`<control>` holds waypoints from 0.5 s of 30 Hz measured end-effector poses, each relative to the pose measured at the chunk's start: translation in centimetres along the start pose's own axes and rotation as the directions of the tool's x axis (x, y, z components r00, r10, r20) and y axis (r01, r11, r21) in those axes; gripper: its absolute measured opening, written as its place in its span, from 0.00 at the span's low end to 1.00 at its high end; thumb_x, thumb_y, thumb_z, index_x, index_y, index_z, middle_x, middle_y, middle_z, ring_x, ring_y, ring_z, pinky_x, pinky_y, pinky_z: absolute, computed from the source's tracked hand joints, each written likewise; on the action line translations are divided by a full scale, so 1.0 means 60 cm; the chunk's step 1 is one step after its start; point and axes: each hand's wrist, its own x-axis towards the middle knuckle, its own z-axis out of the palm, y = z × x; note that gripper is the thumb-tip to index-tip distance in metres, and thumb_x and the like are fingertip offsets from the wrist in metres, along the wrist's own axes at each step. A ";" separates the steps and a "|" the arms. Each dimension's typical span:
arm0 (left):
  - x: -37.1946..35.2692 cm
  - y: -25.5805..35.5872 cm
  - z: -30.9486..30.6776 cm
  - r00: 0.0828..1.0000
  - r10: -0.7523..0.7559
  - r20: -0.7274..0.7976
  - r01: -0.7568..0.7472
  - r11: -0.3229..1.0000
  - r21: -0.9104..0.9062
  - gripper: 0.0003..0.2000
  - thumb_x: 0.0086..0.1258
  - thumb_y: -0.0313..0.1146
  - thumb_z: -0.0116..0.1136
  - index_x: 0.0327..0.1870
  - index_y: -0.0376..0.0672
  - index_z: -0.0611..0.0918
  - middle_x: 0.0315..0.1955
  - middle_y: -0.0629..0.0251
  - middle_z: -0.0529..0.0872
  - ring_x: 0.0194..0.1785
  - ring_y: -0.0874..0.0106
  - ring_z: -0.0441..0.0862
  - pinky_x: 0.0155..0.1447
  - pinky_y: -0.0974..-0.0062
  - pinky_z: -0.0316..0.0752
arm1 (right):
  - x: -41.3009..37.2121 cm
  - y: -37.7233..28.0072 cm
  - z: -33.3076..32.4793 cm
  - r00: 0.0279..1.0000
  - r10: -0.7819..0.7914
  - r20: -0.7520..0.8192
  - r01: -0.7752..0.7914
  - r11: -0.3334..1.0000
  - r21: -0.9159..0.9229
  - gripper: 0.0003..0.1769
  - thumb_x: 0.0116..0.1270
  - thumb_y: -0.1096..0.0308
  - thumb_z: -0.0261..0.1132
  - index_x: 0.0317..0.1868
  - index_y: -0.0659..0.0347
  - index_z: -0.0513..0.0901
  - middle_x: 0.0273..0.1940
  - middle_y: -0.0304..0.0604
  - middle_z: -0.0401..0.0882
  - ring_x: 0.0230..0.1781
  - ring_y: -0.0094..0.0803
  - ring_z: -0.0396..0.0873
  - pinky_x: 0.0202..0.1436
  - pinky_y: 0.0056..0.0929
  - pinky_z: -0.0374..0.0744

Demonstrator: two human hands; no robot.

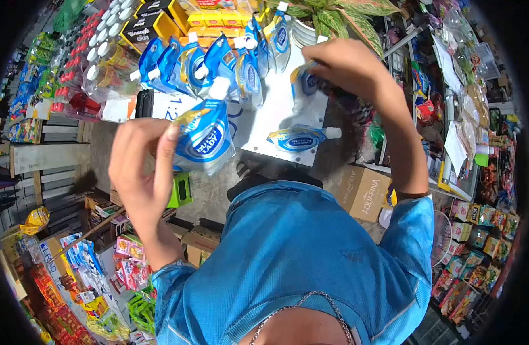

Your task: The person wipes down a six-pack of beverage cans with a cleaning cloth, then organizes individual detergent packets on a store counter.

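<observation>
Pinched in my left hand [144, 167] is a blue and white Dutch Lady pouch [207, 138] with a white cap, held up in front of the table's near edge. My right hand [339, 66] has its fingers closed at the top of another pouch [305, 89] on the right part of the white table [270, 118]. One more pouch [302, 138] lies flat near the front edge, its cap pointing right. Several pouches [192, 63] stand or lean in a group at the back left of the table.
Yellow and black boxes [155, 26] and a leafy plant [333, 20] stand behind the pouches. Capped bottles [106, 66] are at the left. An Aquafina carton [365, 194] sits on the floor at right. Shelves of packets line both sides.
</observation>
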 end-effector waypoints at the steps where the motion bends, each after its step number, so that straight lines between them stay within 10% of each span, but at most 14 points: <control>1: -0.009 -0.012 0.004 0.999 0.033 0.015 -0.034 0.999 0.022 0.02 0.71 0.22 0.68 0.39 0.35 0.85 0.34 0.59 0.86 0.36 0.66 0.81 0.43 0.70 0.75 | 0.010 0.002 -0.005 1.000 -0.008 0.010 0.008 1.000 -0.001 0.10 0.71 0.62 0.69 0.43 0.57 0.79 0.38 0.51 0.87 0.44 0.58 0.84 0.44 0.54 0.80; 9: -0.039 -0.049 0.040 0.998 -0.040 0.058 0.040 0.999 -0.009 0.02 0.71 0.23 0.68 0.39 0.36 0.86 0.33 0.60 0.85 0.35 0.64 0.81 0.42 0.68 0.76 | 0.037 0.034 0.021 0.983 0.093 -0.156 -0.130 0.961 -0.246 0.17 0.72 0.61 0.67 0.59 0.49 0.86 0.39 0.51 0.90 0.44 0.54 0.88 0.52 0.53 0.83; 15: -0.031 -0.061 0.052 0.997 -0.009 0.071 0.011 1.000 -0.022 0.02 0.72 0.24 0.68 0.39 0.36 0.86 0.33 0.59 0.85 0.34 0.64 0.81 0.41 0.68 0.76 | -0.055 -0.104 -0.072 0.966 0.256 -0.021 -0.221 0.872 0.436 0.25 0.72 0.62 0.70 0.68 0.52 0.82 0.38 0.48 0.87 0.38 0.50 0.86 0.46 0.45 0.83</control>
